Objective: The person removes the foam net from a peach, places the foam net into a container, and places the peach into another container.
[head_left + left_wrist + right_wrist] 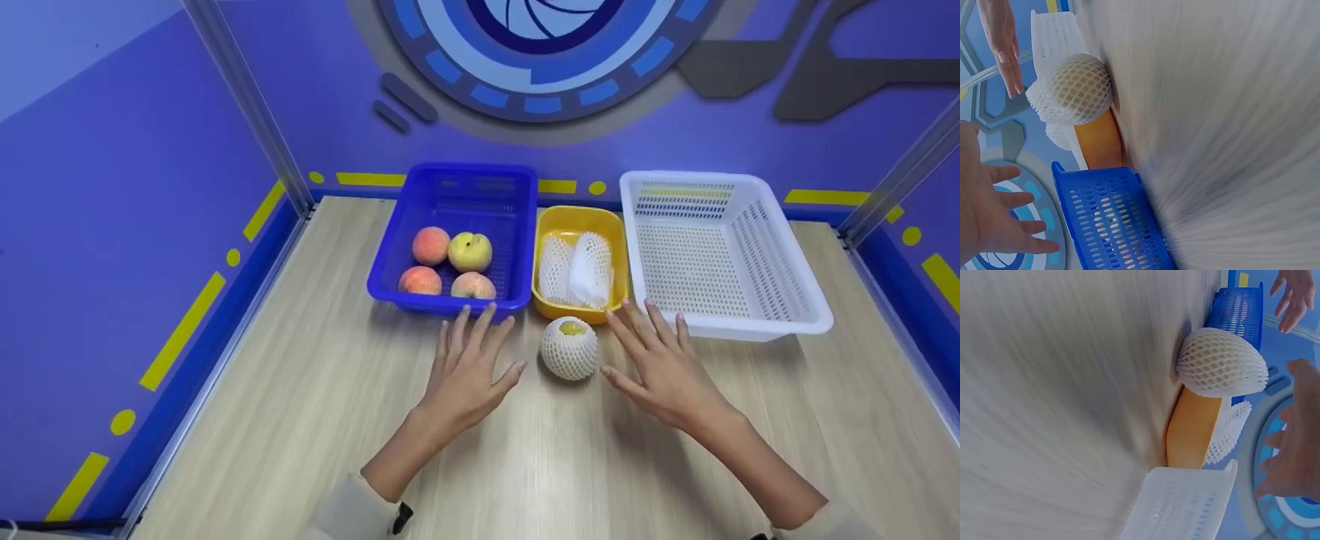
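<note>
A peach in a white foam net (569,349) stands on the table in front of the yellow basket. Its yellowish top shows through the net's opening. My left hand (469,375) hovers to its left, fingers spread and straight, near the blue basket's front rim. On the other side my right hand (664,367) is held over the table with its fingers spread, close to the white basket's front corner. Neither hand touches the netted peach. In the yellow basket (579,312) lie white foam nets (591,270). Several bare peaches (470,252) sit in the blue basket (450,301).
At the right stands a white basket (694,259) with nothing in it. The three baskets stand side by side at the back of the wooden table (300,420). Blue printed panels (135,225) with metal corner posts (251,105) enclose the table's left, back and right.
</note>
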`<action>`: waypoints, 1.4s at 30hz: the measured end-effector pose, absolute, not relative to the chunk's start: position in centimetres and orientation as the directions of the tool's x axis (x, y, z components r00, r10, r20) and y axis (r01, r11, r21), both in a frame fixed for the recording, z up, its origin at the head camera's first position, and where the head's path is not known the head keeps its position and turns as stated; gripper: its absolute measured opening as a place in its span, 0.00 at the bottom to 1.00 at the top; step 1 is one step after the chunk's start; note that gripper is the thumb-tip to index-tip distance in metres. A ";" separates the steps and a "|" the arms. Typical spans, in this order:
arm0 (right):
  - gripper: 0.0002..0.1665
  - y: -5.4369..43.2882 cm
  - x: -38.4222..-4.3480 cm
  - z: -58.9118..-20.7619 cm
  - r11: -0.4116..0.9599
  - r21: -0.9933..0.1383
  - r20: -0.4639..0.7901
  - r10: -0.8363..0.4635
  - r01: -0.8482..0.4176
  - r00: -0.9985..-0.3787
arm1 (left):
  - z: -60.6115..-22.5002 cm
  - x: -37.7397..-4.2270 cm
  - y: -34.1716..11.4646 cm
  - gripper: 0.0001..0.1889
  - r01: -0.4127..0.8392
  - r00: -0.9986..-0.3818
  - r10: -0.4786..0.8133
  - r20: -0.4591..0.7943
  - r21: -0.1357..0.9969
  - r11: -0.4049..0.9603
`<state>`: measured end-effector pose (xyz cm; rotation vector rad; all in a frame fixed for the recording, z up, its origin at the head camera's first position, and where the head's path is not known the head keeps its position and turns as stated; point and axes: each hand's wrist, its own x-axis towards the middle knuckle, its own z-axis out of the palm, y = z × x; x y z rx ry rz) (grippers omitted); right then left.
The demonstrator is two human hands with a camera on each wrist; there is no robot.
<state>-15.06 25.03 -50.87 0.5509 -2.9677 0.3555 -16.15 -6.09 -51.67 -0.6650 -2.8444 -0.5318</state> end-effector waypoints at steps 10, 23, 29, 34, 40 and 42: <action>0.46 22.8 -16.9 -50.6 0.862 -0.177 0.173 -0.448 -0.475 -0.877 | -52.7 -16.0 -6.6 0.37 0.451 -0.889 0.398 0.226 0.279 0.848; 0.46 20.2 -18.9 -51.0 0.825 -0.178 0.143 -0.518 -0.537 -0.843 | -53.1 -16.0 -7.1 0.36 0.442 -0.892 0.388 0.230 0.269 0.856; 0.47 19.4 -19.6 -51.6 0.811 -0.189 0.111 -0.542 -0.553 -0.833 | -53.1 -15.9 -7.1 0.35 0.443 -0.893 0.391 0.225 0.275 0.853; 0.47 18.9 -19.9 -52.5 0.797 -0.185 0.103 -0.567 -0.575 -0.818 | -53.1 -15.9 -7.2 0.35 0.450 -0.889 0.394 0.235 0.280 0.848; 0.47 18.7 -20.0 -53.7 0.779 -0.154 0.093 -0.601 -0.608 -0.794 | -53.1 -15.9 -7.2 0.35 0.453 -0.888 0.397 0.233 0.286 0.844; 0.47 18.7 -20.0 -54.1 0.769 -0.161 0.089 -0.614 -0.619 -0.785 | -53.1 -15.9 -7.2 0.35 0.452 -0.888 0.398 0.231 0.280 0.847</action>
